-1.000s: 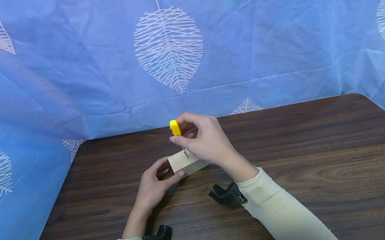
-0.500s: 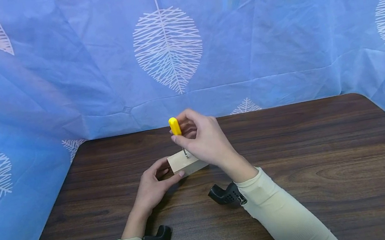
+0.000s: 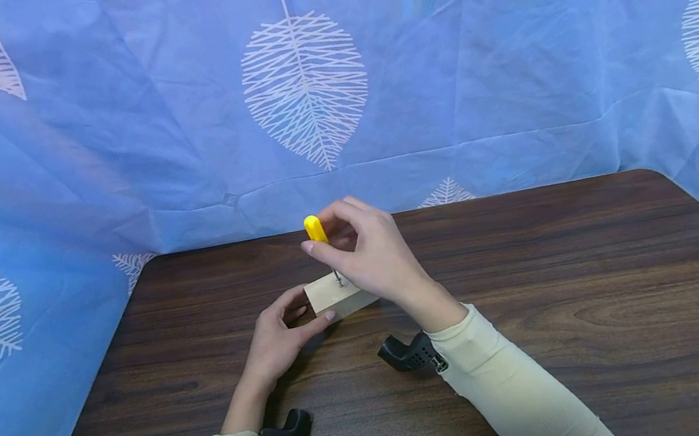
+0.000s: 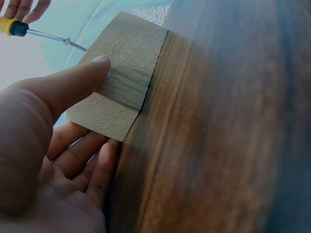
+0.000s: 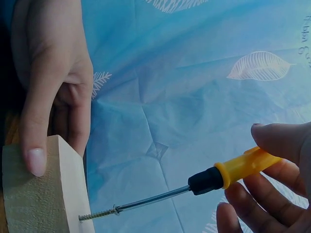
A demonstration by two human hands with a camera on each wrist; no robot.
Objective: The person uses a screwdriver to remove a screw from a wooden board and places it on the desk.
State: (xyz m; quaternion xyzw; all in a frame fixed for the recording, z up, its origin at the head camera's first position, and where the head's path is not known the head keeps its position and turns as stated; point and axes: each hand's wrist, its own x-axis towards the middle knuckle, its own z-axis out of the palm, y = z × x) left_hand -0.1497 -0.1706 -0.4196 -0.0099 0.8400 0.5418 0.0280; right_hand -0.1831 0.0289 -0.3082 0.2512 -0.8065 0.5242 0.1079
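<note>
A pale wooden block [image 3: 334, 297] lies on the table. My left hand [image 3: 281, 340] holds its left end, with the thumb on the near side and the fingers behind. A screw [image 5: 99, 214] stands out of the block's top face, its threads largely exposed. The tip of a yellow-handled screwdriver [image 5: 243, 167] meets the screw head, and the shaft leans slightly. My right hand [image 3: 373, 248] grips the handle between thumb and fingers above the block. In the left wrist view, the left thumb [image 4: 73, 87] presses the block's side.
The dark wood-grain table [image 3: 570, 290] extends around both hands. A blue curtain [image 3: 173, 124] with white leaf prints hangs behind and at the sides. Black camera mounts [image 3: 289, 432] sit at both wrists, low over the table.
The right thumb and fingers have shifted around the screwdriver handle, and its top has tilted slightly left. The left hand and the wooden block have stayed in place.
</note>
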